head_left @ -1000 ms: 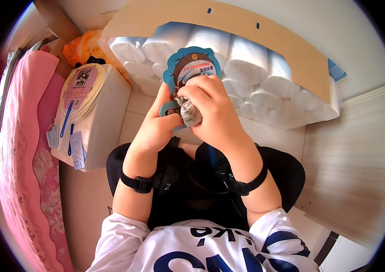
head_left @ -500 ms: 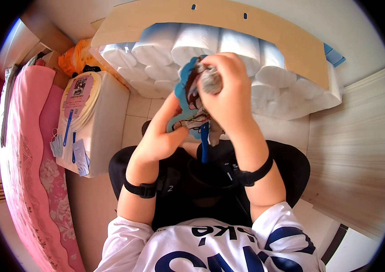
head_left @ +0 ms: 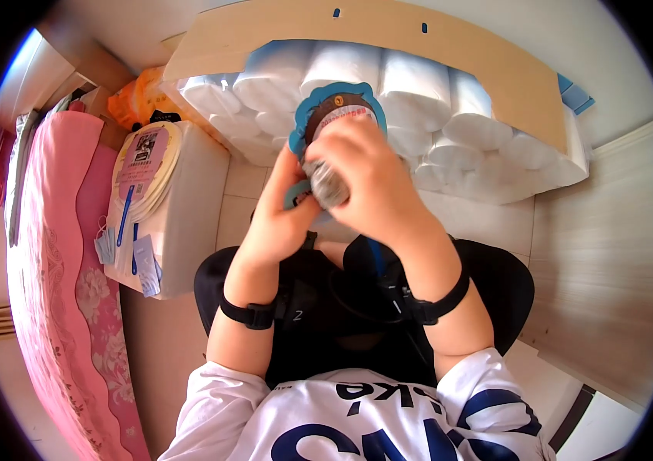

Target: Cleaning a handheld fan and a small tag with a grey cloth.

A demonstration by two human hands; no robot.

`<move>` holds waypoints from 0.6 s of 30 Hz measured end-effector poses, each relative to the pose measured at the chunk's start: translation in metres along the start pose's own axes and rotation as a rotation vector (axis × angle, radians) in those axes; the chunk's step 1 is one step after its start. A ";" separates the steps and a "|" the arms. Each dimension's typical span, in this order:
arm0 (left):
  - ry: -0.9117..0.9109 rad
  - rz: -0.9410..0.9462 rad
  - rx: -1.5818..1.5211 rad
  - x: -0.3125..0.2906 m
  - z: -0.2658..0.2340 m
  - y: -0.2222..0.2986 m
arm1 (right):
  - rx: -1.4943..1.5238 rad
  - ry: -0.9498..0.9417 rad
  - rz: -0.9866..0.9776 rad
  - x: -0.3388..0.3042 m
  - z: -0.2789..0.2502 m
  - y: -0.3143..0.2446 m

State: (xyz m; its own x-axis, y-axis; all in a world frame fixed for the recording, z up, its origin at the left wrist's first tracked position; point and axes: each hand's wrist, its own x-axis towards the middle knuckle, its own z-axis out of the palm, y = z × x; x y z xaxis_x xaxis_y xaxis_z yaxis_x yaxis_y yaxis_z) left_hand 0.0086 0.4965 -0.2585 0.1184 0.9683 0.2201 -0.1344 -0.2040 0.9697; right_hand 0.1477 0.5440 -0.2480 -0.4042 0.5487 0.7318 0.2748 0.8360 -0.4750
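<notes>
In front of me I hold a hand fan point(head_left: 335, 94) with a blue scalloped rim and a brown and white printed face. My left hand point(head_left: 286, 215) grips its near left edge, thumb and fingers closed on it. My right hand point(head_left: 368, 169), blurred at the fingers, is closed round a crumpled grey wad, apparently a rag point(head_left: 329, 186), against the fan's face. Much of the fan is hidden behind this hand. A blue strip, apparently the fan's handle point(head_left: 375, 255), shows below, partly hidden by my right forearm.
A cardboard box point(head_left: 488, 54) of wrapped white rolls point(head_left: 415, 81) stands ahead. On a white box point(head_left: 196, 215) at the left lie stacked round fans point(head_left: 142, 165) with blue handles, a face mask point(head_left: 104, 244) and a pale packet point(head_left: 147, 265). Pink bedding point(head_left: 49, 253) is further left.
The fan has turned so more of its printed face shows. My right hand has moved down and left across it with the rag. The left hand keeps its grip.
</notes>
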 end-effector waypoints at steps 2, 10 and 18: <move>0.010 -0.056 -0.094 0.002 -0.003 -0.002 | 0.071 -0.056 -0.002 0.000 0.004 0.000; -0.033 -0.001 0.224 -0.004 -0.002 0.002 | 0.042 0.064 0.026 0.004 -0.002 0.009; -0.023 0.014 0.061 -0.001 -0.005 0.005 | 0.016 0.084 -0.056 0.002 0.008 0.001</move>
State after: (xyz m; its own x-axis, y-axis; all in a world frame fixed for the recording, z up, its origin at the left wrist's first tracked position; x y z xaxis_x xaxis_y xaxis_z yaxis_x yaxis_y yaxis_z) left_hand 0.0028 0.4951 -0.2549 0.1397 0.9618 0.2353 -0.0757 -0.2265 0.9711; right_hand 0.1402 0.5463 -0.2508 -0.3441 0.4993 0.7952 0.2397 0.8655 -0.4398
